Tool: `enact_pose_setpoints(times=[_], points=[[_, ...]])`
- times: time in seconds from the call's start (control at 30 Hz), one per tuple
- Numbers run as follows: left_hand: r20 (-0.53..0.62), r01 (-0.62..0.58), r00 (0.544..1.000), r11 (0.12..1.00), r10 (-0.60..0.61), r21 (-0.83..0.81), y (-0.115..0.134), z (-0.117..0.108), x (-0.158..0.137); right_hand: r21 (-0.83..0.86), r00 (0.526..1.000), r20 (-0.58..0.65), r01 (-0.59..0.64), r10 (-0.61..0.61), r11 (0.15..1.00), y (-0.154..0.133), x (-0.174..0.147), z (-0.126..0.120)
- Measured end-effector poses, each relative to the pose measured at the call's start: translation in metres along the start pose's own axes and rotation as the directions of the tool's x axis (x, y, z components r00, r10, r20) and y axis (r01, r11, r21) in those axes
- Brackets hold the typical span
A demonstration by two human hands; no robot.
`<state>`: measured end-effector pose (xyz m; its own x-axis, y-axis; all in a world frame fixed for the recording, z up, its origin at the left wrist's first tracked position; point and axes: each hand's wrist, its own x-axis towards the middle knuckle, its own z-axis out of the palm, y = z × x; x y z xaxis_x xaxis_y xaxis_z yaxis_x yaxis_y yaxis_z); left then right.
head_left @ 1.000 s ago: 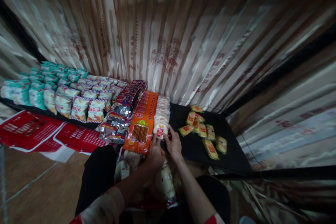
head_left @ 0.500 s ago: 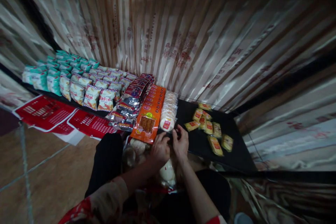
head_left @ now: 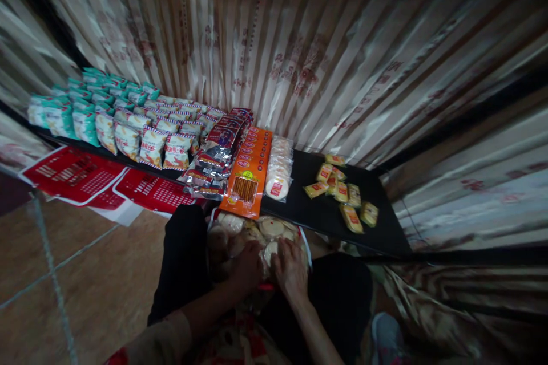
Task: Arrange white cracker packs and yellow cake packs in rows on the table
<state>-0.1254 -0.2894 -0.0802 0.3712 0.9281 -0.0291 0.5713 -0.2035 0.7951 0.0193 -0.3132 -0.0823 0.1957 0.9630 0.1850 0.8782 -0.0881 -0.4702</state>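
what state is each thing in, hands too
White-rimmed bag: filled, looks open
Left hand: over bag, grip hidden
Right hand: over bag, grip unclear
White clear-wrapped discs: overlapping in a row
Long orange packet: lying flat
Small yellow rectangular packs: scattered
Teal-and-white pouches: in rows

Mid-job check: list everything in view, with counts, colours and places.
Teal-topped packets: many, teal and white, table's left end
Striped-edge packets: many, white and orange, beside those
Dark packets: several, purplish and silver, mid-table
Orange packet: one visible, orange, right of dark ones
Flat round packets: one row, white, right of orange
Small packets: about nine, yellow, table's right part
Table: one, black, below curtain
Red sheets: two, red and white, table's left front
Bag: one, white-edged, between legs
Bagged rounds: several, pale, inside bag
Curtain: beige, behind
Floor: brown, lower left
Shoe: one, grey, lower right
Legs: two, dark-clothed, flanking bag
Left hand, right hand: bare, at bag
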Motion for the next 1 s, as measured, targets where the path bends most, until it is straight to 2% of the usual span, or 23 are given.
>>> enact_pose_setpoints(times=[0.1,0.23,0.37,0.47,0.73,0.9,1.0], points=[[0.083,0.010,0.996,1.000,-0.012,0.021,0.009,0.004,0.006,-0.088,0.996,0.078,0.056,-0.049,0.995,0.008,-0.004,0.002],[0.201,0.075,0.976,0.997,-0.080,0.033,0.017,0.005,0.008,-0.111,0.992,0.119,0.065,-0.051,0.992,0.007,-0.001,0.006],[0.187,0.124,0.975,0.992,-0.121,-0.004,0.018,0.007,0.010,-0.036,0.980,0.175,0.100,-0.092,0.994,0.005,0.004,0.011],[0.196,0.181,0.965,0.984,-0.176,-0.007,0.019,0.009,0.014,0.011,0.980,0.165,0.113,-0.113,0.994,0.006,0.004,0.015],[0.143,0.219,0.964,0.975,-0.224,0.047,0.017,0.013,0.021,0.133,0.994,0.102,0.024,-0.038,0.991,0.010,-0.001,0.020],[0.125,0.293,0.952,0.950,-0.279,-0.108,0.008,0.013,0.023,0.240,0.996,0.084,-0.033,0.013,0.970,-0.002,-0.001,0.020],[0.133,0.360,0.930,0.921,-0.342,-0.146,0.003,0.011,0.028,0.286,0.994,0.111,-0.051,0.020,0.957,-0.011,0.001,0.016]])
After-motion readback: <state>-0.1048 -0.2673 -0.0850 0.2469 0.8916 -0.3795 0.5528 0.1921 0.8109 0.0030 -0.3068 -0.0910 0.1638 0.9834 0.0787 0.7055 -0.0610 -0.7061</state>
